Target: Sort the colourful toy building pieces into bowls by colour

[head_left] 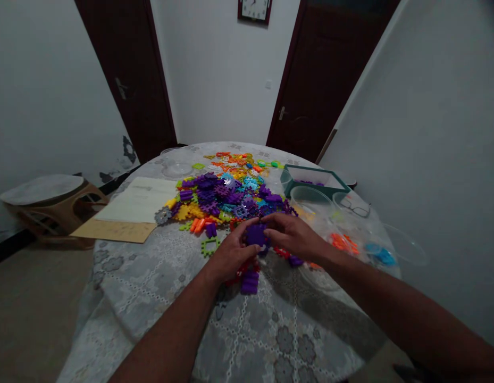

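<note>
Between my two hands is a purple plastic building piece [255,234], held just above the near edge of a heap of toy pieces. My left hand [231,251] grips it from the left, thumb along its lower edge. From the right, my right hand [290,234] closes its fingers on the same piece. Close below lies a purple ridged piece [250,283] beside red pieces, partly hidden by my left hand. A green square frame piece [210,247] rests left of my hands. The mixed heap of purple, blue and yellow gear-shaped pieces [209,194] spreads beyond them.
On the right stand a green-rimmed box [314,178] with purple pieces inside and clear plastic tubs [314,199] with orange and blue pieces. Eyeglasses [357,210] lie there too. At left are white paper [139,199], brown card [115,230] and a stool [51,207] on the floor.
</note>
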{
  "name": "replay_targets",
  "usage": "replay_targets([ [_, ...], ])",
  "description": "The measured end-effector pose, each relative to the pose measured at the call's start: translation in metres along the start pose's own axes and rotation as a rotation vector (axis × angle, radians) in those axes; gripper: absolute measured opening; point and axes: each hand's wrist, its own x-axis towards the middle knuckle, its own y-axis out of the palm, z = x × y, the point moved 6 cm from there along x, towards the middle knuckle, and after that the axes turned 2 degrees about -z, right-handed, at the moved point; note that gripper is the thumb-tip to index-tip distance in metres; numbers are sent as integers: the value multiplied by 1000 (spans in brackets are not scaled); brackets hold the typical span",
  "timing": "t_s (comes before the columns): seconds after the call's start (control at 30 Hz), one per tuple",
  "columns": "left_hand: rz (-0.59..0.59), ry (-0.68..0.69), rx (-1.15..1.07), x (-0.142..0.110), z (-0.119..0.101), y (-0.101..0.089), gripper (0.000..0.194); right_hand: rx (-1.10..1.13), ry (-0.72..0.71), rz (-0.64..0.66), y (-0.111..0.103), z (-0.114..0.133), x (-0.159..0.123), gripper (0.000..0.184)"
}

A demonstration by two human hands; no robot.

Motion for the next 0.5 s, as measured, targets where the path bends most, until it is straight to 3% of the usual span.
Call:
replay_targets([
  [0.1,-2,51,40,1,-3,1,74,106,58,47,14,-3,-6,28],
  [0.2,13,51,-6,2,-1,2,77,240,132,24,13,-9,-8,26],
  [0.3,5,46,-104,5,2,1,75,329,190,-69,-1,-15,-10,27],
  [0.5,-153,50,-274,11,2,-15,59,407,249,-211,-34,-32,-19,32],
])
